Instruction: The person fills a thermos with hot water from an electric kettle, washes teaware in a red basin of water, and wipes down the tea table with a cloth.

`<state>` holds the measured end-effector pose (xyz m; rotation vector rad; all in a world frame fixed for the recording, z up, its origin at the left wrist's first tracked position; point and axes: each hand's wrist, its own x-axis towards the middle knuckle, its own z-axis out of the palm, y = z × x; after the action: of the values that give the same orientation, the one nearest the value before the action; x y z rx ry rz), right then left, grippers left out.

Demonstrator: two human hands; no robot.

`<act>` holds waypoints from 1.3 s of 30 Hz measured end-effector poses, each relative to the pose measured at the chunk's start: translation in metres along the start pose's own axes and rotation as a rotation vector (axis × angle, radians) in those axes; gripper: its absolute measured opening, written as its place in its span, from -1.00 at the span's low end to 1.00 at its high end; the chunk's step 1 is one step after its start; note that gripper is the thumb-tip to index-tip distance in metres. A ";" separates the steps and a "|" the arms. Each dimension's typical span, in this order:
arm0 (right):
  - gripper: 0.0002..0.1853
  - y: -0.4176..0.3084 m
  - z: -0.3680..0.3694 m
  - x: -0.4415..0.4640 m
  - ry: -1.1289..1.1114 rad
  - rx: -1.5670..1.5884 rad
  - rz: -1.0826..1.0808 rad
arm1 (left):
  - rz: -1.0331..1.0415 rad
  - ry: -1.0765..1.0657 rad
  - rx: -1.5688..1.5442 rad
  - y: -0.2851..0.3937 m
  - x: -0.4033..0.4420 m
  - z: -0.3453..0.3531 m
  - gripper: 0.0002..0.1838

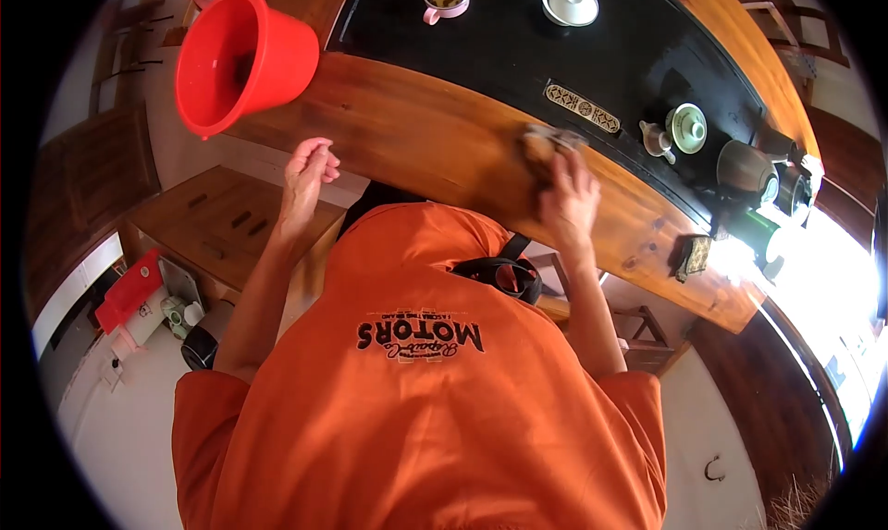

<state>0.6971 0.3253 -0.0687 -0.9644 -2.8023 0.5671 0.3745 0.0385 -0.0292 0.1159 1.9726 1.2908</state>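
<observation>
Over the table's wooden front border (416,123), my right hand (571,197) presses a crumpled brown-and-grey cloth (546,149) onto the wood. Motion smears the cloth and the fingertips, so its exact shape is hard to make out. My left hand (310,183) hangs in the air just off the table's near edge, below the red bucket (291,63). Its fingers are curled in together, and nothing shows in them.
The red bucket lies tilted at the left end. On the black tray surface (499,30) stand a pink-handled cup (447,10), a lidded white bowl (570,3), a small pitcher (657,141) and a green lidded bowl (686,128). Several dark vessels (745,171) crowd the right end.
</observation>
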 end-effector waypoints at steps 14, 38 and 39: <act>-0.33 0.056 0.045 -0.066 0.304 -0.259 0.752 | -0.074 0.340 -0.259 0.009 0.042 -0.180 -0.68; -0.37 -0.309 0.143 0.105 0.126 0.064 0.300 | 0.063 -0.162 -0.062 0.101 0.130 -0.253 -0.42; -0.38 -0.305 0.145 0.104 0.133 0.054 0.279 | 0.000 -0.149 -0.126 0.104 0.129 -0.249 -0.38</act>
<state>0.4081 0.1232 -0.0852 -1.3403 -2.5400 0.5825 0.0930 -0.0385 0.0348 0.1468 1.7611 1.3630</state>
